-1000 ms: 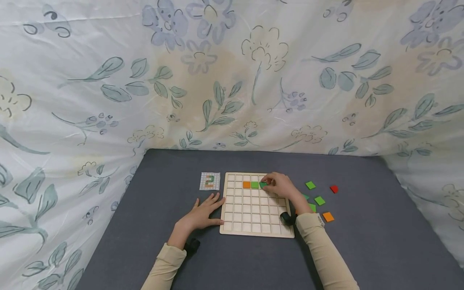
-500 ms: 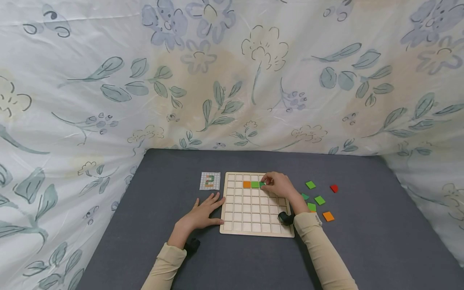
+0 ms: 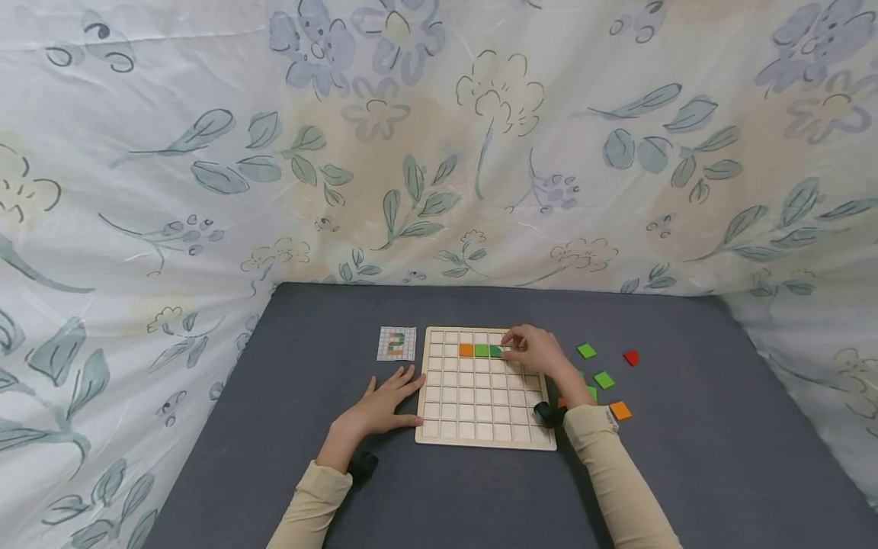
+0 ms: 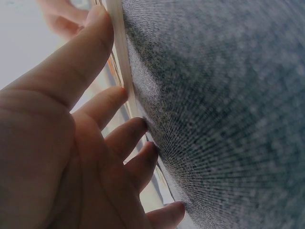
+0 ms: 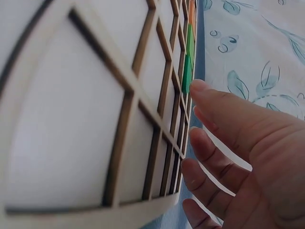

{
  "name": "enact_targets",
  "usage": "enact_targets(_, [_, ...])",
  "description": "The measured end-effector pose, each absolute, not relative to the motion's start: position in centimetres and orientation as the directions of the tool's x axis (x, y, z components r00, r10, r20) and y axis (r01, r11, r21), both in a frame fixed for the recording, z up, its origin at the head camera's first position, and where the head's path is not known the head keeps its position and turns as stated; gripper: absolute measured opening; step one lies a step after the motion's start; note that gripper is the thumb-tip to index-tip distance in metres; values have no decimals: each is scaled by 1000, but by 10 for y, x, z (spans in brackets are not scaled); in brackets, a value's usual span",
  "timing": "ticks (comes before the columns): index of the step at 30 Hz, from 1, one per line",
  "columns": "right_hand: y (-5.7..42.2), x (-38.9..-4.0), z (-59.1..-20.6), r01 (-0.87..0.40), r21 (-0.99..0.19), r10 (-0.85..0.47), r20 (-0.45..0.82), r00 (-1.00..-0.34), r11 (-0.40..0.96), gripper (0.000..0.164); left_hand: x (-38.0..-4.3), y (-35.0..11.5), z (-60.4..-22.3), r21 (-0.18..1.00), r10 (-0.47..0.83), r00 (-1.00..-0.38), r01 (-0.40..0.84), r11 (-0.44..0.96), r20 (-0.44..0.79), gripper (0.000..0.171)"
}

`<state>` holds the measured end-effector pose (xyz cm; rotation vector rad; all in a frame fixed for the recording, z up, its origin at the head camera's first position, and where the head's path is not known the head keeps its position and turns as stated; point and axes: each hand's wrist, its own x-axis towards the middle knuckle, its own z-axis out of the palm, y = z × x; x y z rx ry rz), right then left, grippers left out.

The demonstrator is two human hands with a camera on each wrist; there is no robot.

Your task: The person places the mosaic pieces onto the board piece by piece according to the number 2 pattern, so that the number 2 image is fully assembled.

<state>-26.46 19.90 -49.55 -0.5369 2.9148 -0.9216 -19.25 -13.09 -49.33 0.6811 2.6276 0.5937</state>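
Observation:
A wooden grid board [image 3: 475, 396] lies flat on the table. Along its second row sit an orange tile [image 3: 466, 350], a light green tile [image 3: 482, 350] and a dark green tile [image 3: 496, 351], side by side. My right hand [image 3: 537, 352] hovers at the right of the dark green tile. In the right wrist view its fingers [image 5: 202, 143] are loosely bent with nothing between them, the thumb tip close to that tile. My left hand [image 3: 379, 404] lies spread on the table, thumb and index fingertip against the board's left edge.
A small pattern card [image 3: 396, 344] lies left of the board. Loose tiles lie to the right: green ones [image 3: 586, 351], an orange one [image 3: 620, 411] and a red piece [image 3: 631, 357]; the right forearm partly hides others. A floral curtain [image 3: 439, 152] hangs behind the table.
My right hand has drawn slightly right, off the dark green tile, which now shows more fully in its cell. The left hand has stayed in place.

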Motion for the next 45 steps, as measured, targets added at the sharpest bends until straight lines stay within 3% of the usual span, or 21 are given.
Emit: enact_targets(45, [286, -251, -500, -221, -481, -210, 76, -975, 849, 32, -191, -131, -493, 484, 522, -818, 366, 795, -240, 78])
